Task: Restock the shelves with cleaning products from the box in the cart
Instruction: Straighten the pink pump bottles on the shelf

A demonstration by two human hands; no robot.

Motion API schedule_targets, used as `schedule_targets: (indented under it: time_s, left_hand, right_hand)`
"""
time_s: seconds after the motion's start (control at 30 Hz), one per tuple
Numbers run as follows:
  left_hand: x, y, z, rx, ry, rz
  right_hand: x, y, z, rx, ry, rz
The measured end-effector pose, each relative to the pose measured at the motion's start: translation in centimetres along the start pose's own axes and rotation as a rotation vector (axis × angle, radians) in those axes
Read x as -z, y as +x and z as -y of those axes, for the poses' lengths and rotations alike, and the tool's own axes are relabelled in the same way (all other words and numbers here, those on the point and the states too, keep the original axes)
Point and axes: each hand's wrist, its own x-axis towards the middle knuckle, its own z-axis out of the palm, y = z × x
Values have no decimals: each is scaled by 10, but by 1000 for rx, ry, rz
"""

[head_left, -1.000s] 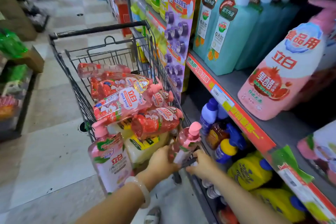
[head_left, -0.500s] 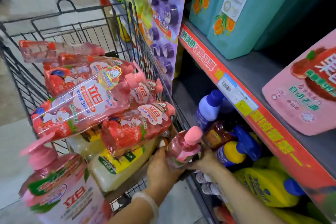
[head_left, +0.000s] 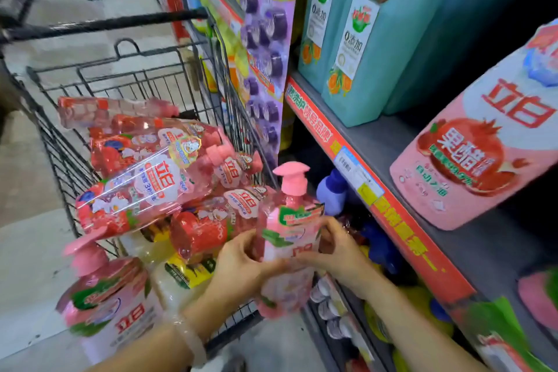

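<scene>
Both hands grip one pink pump bottle, held upright just beside the cart's right edge. My left hand holds its left side and my right hand its right side. The wire cart holds several pink and red wrapped bottle packs, yellow-labelled bottles under them and another pink pump bottle at the near corner. On the grey shelf to the right stands a matching large pink bottle.
Teal pump bottles stand further back on the same shelf. A red price strip runs along its edge. Below it are blue, brown and yellow bottles. A purple hanging display card hangs between cart and shelves. Tiled aisle floor lies left.
The pink pump bottle has come up out of the cart's corner and now stands upright between both hands. The view has swung up toward the shelf.
</scene>
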Motion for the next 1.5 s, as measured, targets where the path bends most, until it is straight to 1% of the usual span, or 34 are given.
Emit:
schedule_targets:
  time_s: [0.03, 0.07, 0.13, 0.17, 0.2, 0.3, 0.4, 0.6, 0.73, 1.0, 1.07, 1.17, 1.23, 1.3, 1.4, 1.5]
  left_hand:
    - [4, -5, -13, 20, -80, 48]
    - [8, -12, -30, -8, -106, 78]
    - [16, -24, -62, -96, -98, 81]
    - [21, -26, -78, -98, -160, 77]
    - [27, -29, -95, -109, -212, 62]
    - [47, -41, -143, -260, -171, 30]
    - [61, -54, -194, -384, -179, -2]
    - [79, -77, -288, -614, -194, 55]
    - [85, -89, -348, -753, -226, 146]
    - [60, -108, -472, -1014, -221, 432]
    - [48, -108, -498, -1089, -198, 474]
    - [25, -103, -524, -1189, -162, 443]
    - [9, -95, -532, -1215, -194, 432]
    - [-7, -81, -535, -1196, -218, 431]
    - [-29, -61, -533, -1123, -266, 473]
    - [-40, -49, -531, -1084, -275, 473]
  right_hand:
    - [0, -6, 16, 22, 12, 34]
    - [0, -12, 32, 44, 10, 62]
    - [0, -21, 66, 101, -12, 91]
    - [-1, -25, 84, 134, -25, 82]
    - [-1, -28, 101, 173, -39, 64]
    - [-7, -38, 154, 306, -47, -18]
    - [-13, -51, 207, 438, -16, -91]
    - [-14, -84, 310, 702, -56, -183]
    - [-8, -107, 371, 841, -121, -309]
    - [17, -160, 474, 1047, -168, -632]
    - [27, -169, 492, 1089, -193, -724]
    - [42, -173, 510, 1122, -221, -864]
    - [54, -168, 514, 1125, -240, -949]
    - [63, -158, 513, 1099, -242, -1023]
    - [75, -142, 506, 1020, -265, -1132]
    - [84, -128, 495, 964, -276, -1196]
